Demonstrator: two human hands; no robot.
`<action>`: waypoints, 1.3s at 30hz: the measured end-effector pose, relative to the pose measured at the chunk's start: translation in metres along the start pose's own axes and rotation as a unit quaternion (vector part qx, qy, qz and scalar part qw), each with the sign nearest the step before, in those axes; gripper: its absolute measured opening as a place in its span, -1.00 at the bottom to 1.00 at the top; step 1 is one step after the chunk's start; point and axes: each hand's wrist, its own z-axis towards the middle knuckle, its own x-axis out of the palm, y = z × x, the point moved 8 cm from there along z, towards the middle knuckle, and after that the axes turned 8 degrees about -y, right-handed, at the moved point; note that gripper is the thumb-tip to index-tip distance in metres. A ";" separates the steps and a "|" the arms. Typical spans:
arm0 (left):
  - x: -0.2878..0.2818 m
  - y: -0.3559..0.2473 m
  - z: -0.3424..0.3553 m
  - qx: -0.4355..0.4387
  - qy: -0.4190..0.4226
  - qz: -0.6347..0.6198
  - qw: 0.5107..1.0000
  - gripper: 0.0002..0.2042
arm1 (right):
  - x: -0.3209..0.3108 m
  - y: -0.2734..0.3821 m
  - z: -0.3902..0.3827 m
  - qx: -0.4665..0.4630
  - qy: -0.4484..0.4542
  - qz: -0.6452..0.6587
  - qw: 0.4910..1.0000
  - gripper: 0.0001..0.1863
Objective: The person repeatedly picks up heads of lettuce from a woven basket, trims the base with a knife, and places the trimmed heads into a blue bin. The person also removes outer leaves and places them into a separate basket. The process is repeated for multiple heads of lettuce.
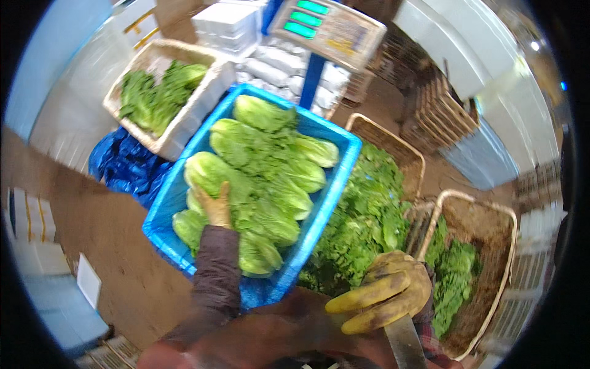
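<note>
Yellow-gloved right hand (386,294) clenched on knife (405,344), blade pointing down toward viewer, left hand (216,206) flat on lettuce (264,178)

The floor (104,246) is bare brown earth, damp-looking and uneven. At its far side a weighing scale (329,27) with a green-lit display stands on a blue post, with stacked white foam boxes (227,24) and filled white sacks (276,64) behind it. Dark wooden crates (442,104) are piled at the far right beside a pale wall (455,43). A crumpled blue plastic sheet (123,163) lies at the left. White cartons (27,218) sit at the left edge. Light is cool and even.
</note>
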 end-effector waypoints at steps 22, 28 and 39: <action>0.167 -0.410 -0.538 0.325 0.413 -0.265 0.808 -0.35 | -0.258 0.247 -0.468 0.461 -0.483 -0.163 0.726 -0.67; 0.255 -0.429 -0.828 0.335 0.749 -0.237 0.520 -0.03 | -0.275 0.233 -0.703 0.814 -0.519 -0.216 0.147 -0.39; 0.342 -0.346 -0.952 0.289 0.771 -0.229 0.520 -0.10 | -0.212 0.191 -0.761 0.810 -0.350 -0.400 0.247 -0.47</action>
